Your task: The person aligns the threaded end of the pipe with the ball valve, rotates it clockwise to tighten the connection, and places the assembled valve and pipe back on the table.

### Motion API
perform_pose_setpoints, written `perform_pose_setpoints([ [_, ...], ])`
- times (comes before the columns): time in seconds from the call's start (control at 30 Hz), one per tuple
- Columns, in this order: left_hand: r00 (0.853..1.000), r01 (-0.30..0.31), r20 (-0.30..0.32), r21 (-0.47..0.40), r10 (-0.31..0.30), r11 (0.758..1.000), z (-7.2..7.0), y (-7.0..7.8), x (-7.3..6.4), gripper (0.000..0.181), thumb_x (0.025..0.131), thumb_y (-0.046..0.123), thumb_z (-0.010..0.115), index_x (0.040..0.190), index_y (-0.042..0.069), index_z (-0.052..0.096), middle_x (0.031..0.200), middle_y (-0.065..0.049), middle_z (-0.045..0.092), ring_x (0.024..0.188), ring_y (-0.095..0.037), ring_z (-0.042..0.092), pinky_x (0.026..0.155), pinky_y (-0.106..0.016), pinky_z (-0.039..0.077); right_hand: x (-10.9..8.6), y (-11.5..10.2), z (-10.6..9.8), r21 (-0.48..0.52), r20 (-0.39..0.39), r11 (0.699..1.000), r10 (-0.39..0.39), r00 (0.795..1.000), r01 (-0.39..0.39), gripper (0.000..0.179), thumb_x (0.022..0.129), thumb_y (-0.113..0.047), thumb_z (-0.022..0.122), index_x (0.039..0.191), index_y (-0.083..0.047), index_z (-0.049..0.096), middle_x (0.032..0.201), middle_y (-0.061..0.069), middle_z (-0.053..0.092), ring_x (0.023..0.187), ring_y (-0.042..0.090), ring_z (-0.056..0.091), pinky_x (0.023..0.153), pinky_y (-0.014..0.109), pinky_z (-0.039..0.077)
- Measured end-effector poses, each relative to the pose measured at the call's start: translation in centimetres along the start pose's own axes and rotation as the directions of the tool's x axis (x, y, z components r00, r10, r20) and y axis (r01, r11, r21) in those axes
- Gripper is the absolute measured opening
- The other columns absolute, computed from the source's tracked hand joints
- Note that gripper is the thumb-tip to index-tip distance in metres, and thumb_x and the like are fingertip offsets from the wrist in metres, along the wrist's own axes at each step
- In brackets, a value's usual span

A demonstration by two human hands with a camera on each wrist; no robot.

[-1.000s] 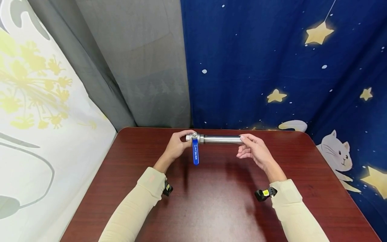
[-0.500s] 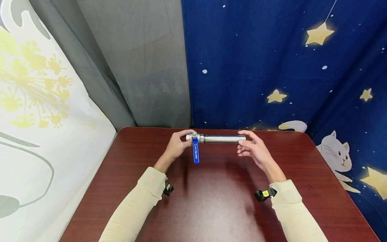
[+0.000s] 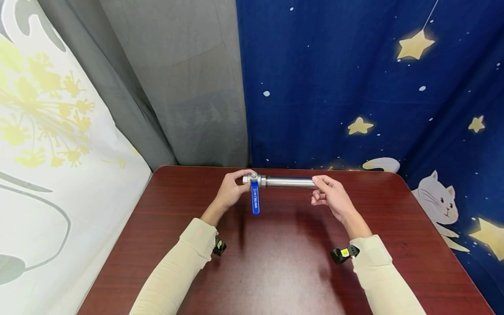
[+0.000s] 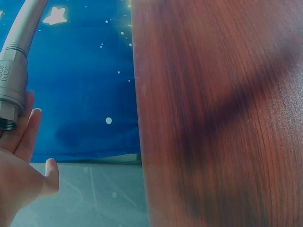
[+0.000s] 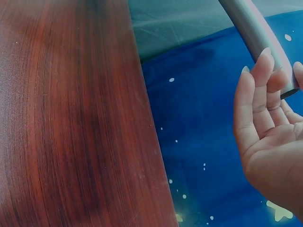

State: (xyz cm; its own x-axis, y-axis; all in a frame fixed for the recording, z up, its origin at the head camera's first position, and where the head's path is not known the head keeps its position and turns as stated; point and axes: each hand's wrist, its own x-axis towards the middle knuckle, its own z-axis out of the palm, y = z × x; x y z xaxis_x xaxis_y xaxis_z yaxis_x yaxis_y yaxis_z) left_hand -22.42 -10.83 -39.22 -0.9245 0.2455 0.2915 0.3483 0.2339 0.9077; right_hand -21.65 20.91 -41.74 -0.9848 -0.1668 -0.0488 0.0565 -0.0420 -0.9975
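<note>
In the head view a metal ball valve with a blue lever is joined to a straight steel pipe, held level above the table's far part. My left hand grips the valve body at its left end, the lever pointing toward me. The fingers of my right hand pinch the pipe's free right end. Threads show where the pipe enters the valve in the left wrist view. The right wrist view shows the open end of the pipe among my right fingers.
Beneath the arms lies a dark red wooden table. Behind it hang a grey curtain and a blue curtain with stars, close to the table's far edge. A white patterned cloth hangs on the left.
My right fingers were spread at the pipe's end half a second ago, baring its tip, and now wrap over it again. The left hand and valve have stayed nearly still.
</note>
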Motion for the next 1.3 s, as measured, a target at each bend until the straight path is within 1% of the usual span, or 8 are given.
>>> perform_pose_setpoints([
  [0.2, 1.000, 0.001, -0.014, -0.004, -0.001, 1.000, 0.3, -3.0, 0.9, 0.033, 0.080, -0.004, 0.068, 0.112, -0.001, 0.068, 0.102, -0.017, 0.067, 0.096, -0.022, 0.053, 0.086, -0.030, 0.041, 0.1, 0.0, 0.2, -0.044, -0.001, 0.999, 0.019, 1.000, -0.019, 0.034, 0.096, -0.042, 0.057, 0.099, -0.007, 0.055, 0.068, 0.004, 0.061, 0.063, 0.016, 0.067, 0.064, 0.032, 0.057],
  [0.33, 1.000, -0.012, -0.027, -0.009, 0.012, 1.000, 0.3, -4.1, 1.2, 0.032, 0.080, -0.002, 0.069, 0.112, 0.002, 0.069, 0.101, -0.014, 0.067, 0.095, -0.021, 0.053, 0.087, -0.035, 0.042, 0.0, -0.1, 0.2, -0.022, 0.033, 1.000, 0.004, 0.999, -0.003, 0.030, 0.097, -0.036, 0.057, 0.114, -0.011, 0.055, 0.073, 0.005, 0.063, 0.066, 0.017, 0.068, 0.065, 0.033, 0.057],
  [0.43, 0.999, -0.018, -0.035, -0.021, 0.017, 1.000, 0.3, -4.3, 1.2, 0.031, 0.080, -0.002, 0.070, 0.110, 0.003, 0.070, 0.100, -0.013, 0.067, 0.094, -0.021, 0.053, 0.088, -0.038, 0.042, -0.2, -0.1, 0.1, 0.014, 0.069, 1.000, -0.025, 0.997, 0.024, 0.036, 0.097, -0.025, 0.059, 0.128, -0.009, 0.049, 0.074, 0.005, 0.062, 0.067, 0.018, 0.068, 0.065, 0.034, 0.057],
  [0.53, 0.999, -0.019, -0.039, -0.025, 0.018, 1.000, 0.3, -4.4, 1.1, 0.031, 0.079, -0.003, 0.069, 0.109, 0.004, 0.070, 0.099, -0.013, 0.067, 0.093, -0.021, 0.054, 0.086, -0.035, 0.042, -0.2, 0.0, 0.0, 0.032, 0.101, 0.999, -0.046, 0.994, 0.044, 0.040, 0.096, -0.018, 0.060, 0.131, -0.006, 0.045, 0.074, 0.005, 0.061, 0.067, 0.019, 0.068, 0.065, 0.033, 0.057],
  [0.73, 0.999, -0.018, -0.049, -0.021, 0.017, 1.000, 0.3, -4.5, 1.1, 0.032, 0.078, -0.005, 0.069, 0.109, 0.003, 0.070, 0.098, -0.013, 0.067, 0.091, -0.021, 0.054, 0.081, -0.027, 0.042, 0.0, 0.0, 0.2, -0.008, 0.088, 1.000, -0.017, 0.996, 0.018, 0.032, 0.098, -0.030, 0.057, 0.119, -0.008, 0.049, 0.069, 0.004, 0.056, 0.062, 0.016, 0.066, 0.064, 0.031, 0.057],
  [1.03, 0.999, -0.021, -0.042, -0.010, 0.020, 1.000, 0.5, -4.3, 1.0, 0.031, 0.078, -0.001, 0.069, 0.108, 0.004, 0.070, 0.097, -0.011, 0.067, 0.093, -0.021, 0.054, 0.085, -0.031, 0.041, 0.3, 0.2, 0.4, -0.109, 0.014, 0.993, 0.037, 0.999, -0.035, 0.040, 0.098, -0.045, 0.050, 0.098, -0.005, 0.052, 0.068, 0.003, 0.056, 0.063, 0.015, 0.065, 0.067, 0.032, 0.057],
  [1.17, 0.999, -0.020, -0.042, -0.019, 0.019, 1.000, 0.5, -4.4, 1.0, 0.031, 0.078, -0.001, 0.069, 0.108, 0.004, 0.070, 0.096, -0.013, 0.067, 0.093, -0.024, 0.054, 0.085, -0.035, 0.042, 0.2, 0.1, 0.4, -0.053, 0.031, 0.998, 0.018, 0.999, -0.017, 0.035, 0.099, -0.038, 0.053, 0.112, -0.006, 0.054, 0.069, 0.003, 0.060, 0.064, 0.015, 0.066, 0.066, 0.032, 0.057],
  [1.3, 0.999, -0.016, -0.040, -0.018, 0.015, 1.000, 0.4, -4.4, 0.9, 0.031, 0.079, -0.001, 0.069, 0.109, 0.003, 0.070, 0.098, -0.013, 0.067, 0.093, -0.024, 0.054, 0.084, -0.032, 0.042, -0.2, -0.1, 0.3, 0.006, 0.080, 1.000, -0.021, 0.997, 0.021, 0.035, 0.098, -0.018, 0.056, 0.129, -0.006, 0.046, 0.072, 0.004, 0.059, 0.065, 0.017, 0.066, 0.066, 0.032, 0.057],
])
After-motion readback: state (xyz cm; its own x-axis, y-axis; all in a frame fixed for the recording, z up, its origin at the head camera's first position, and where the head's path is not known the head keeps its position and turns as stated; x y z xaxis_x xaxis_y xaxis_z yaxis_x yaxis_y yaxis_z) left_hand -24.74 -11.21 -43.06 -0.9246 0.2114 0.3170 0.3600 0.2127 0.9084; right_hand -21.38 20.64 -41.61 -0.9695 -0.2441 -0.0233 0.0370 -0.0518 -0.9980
